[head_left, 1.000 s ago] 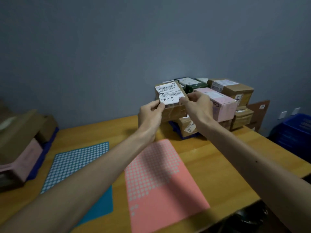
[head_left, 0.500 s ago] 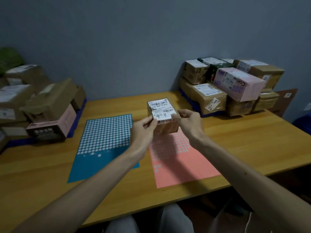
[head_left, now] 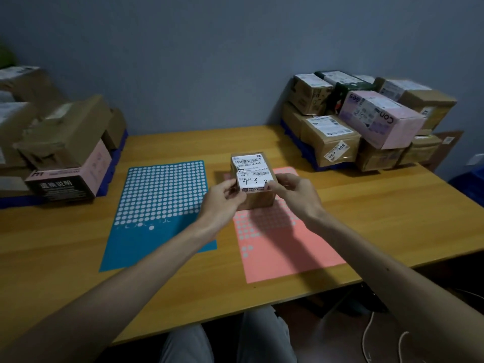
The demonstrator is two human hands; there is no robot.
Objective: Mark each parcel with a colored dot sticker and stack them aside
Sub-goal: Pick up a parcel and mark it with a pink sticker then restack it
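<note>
Parcel check: small brown cardboard parcel (head_left: pixel 260 201) sits mid-table, right in front of the person, over the far end of the pink dot sticker sheet (head_left: pixel 285 247). Can't tell if its bottom actually touches the sheet or hangs just above it. The top face is tipped a bit toward the camera and carries a white shipping label (head_left: pixel 251 169). Barcode is at the far end, handwritten numbers at the near end, so the label's long axis runs straight away from the person.

Left hand (head_left: pixel 222 197) has the near-left corner and right hand (head_left: pixel 296 195) the near-right one. Each grip is closed on the parcel, with thumbs on the label edge and fingers curled round the sides.

Just beside the pink sheet, on the left, lies a blue dot sticker sheet (head_left: pixel 162 195) with most of its white dots in the upper part. Both sheets are flat on the wooden table (head_left: pixel 392 218).

Containers: a blue crate (head_left: pixel 471 184) peeks in past the right edge of the table, contents not visible.

Back left there's a stack of cardboard parcels (head_left: pixel 65 142), back right another stack (head_left: pixel 327 142) with a pink box (head_left: pixel 379 119) lying on top. Each stack rests on a blue base (head_left: pixel 301 150); tray or mat, can't tell. Both stacks are well apart from the held parcel. Grey trousers (head_left: pixel 227 341) show below the table edge.
</note>
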